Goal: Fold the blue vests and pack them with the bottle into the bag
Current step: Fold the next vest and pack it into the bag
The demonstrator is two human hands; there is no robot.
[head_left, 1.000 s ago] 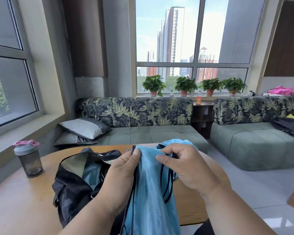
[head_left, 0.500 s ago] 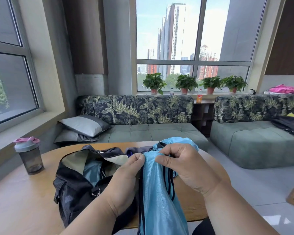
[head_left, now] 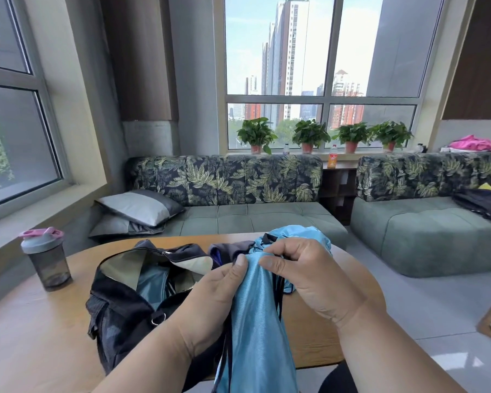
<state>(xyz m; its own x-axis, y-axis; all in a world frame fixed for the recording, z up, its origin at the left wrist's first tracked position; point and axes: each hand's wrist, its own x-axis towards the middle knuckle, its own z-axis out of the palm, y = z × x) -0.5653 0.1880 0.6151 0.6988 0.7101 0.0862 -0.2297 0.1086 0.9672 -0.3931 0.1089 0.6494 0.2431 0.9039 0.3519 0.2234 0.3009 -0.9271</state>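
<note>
Blue vest (head_left: 255, 316), shiny with dark trim, bunched into a narrow hanging strip at near centre, over the worktop (head_left: 40, 330) edge. Pinched at its top by left hand (head_left: 210, 296), thumb on the fabric, and by right hand (head_left: 309, 276), fingers curled round it. More blue cloth (head_left: 298, 236) heaped just beyond. Bag (head_left: 125, 302), black, gaping open to the left, blue fabric inside. Bottle (head_left: 46, 258), grey with pink lid, upright far left, well apart from bag. Sofa (head_left: 238, 199) beyond.
</note>
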